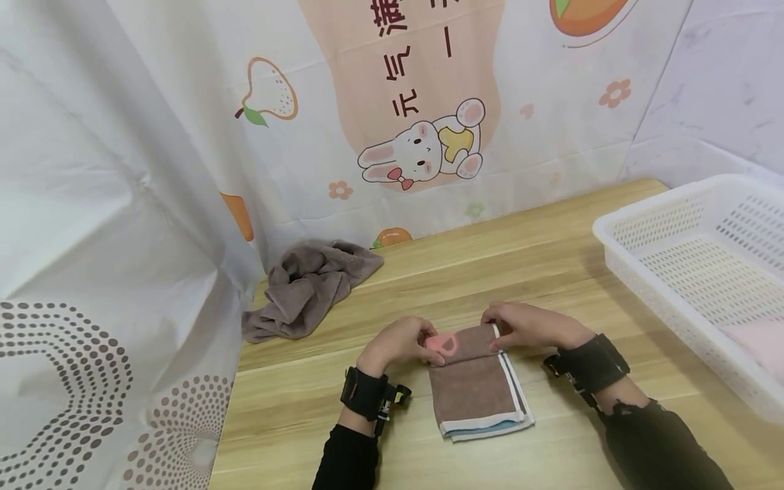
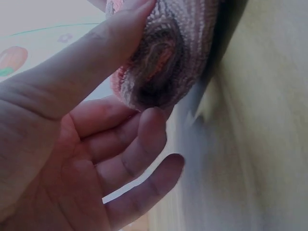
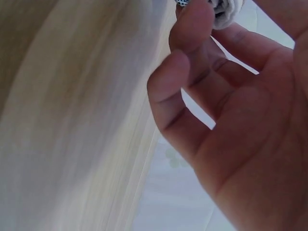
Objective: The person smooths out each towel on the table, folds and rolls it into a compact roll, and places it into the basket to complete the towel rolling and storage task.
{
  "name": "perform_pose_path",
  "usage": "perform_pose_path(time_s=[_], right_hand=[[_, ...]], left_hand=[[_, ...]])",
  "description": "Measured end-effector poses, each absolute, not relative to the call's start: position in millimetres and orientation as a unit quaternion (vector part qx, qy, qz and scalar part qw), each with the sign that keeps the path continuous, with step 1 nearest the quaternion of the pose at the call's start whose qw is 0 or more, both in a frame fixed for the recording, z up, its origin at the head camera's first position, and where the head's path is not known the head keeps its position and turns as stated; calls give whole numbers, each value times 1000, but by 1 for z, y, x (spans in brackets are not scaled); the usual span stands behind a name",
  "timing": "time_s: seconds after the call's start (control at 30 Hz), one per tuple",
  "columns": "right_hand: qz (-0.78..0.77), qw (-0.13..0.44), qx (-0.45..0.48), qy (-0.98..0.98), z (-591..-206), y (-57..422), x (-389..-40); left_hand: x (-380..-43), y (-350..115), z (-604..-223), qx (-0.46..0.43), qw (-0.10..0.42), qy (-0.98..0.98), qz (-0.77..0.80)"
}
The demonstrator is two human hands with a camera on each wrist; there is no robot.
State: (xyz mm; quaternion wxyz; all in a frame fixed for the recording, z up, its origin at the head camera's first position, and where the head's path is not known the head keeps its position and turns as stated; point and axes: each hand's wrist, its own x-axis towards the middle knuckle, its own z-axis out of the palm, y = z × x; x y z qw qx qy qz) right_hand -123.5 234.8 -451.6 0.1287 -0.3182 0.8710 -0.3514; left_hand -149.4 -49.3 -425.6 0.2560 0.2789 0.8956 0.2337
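A brown towel (image 1: 468,393) with white edges and a pink patch lies on the table, its far end rolled over toward me. Bluish layers show at its near edge. My left hand (image 1: 399,340) grips the left end of the roll. In the left wrist view, the thumb lies over the coiled towel end (image 2: 166,57) with fingers curled beneath it. At the roll's right end my right hand (image 1: 531,327) pinches the white-edged side. Only a small bit of the roll's end (image 3: 226,12) shows in the right wrist view, between the fingers.
A crumpled grey-brown cloth (image 1: 312,289) lies at the table's back left, by the curtain. To the right stands a white plastic basket (image 1: 658,289) with a pink cloth (image 1: 762,344) in it. A printed curtain (image 1: 539,136) hangs along the back of the wooden table (image 1: 288,401).
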Motion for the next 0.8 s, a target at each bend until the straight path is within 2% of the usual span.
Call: perform_pose_path(time_s=[0.2, 0.5, 0.63, 0.8], right_hand=[[-335, 84, -320, 882, -453, 234, -125], [-308, -11, -318, 897, -458, 224, -129], [-315, -23, -324, 892, -459, 222, -129], [-325, -8, -334, 885, -459, 222, -129]], left_hand=[[-152, -50, -430, 298, 220, 897, 241], [-156, -46, -435, 333, 131, 909, 214], [-156, -43, -438, 335, 102, 913, 210], [-154, -42, -437, 328, 112, 910, 227]])
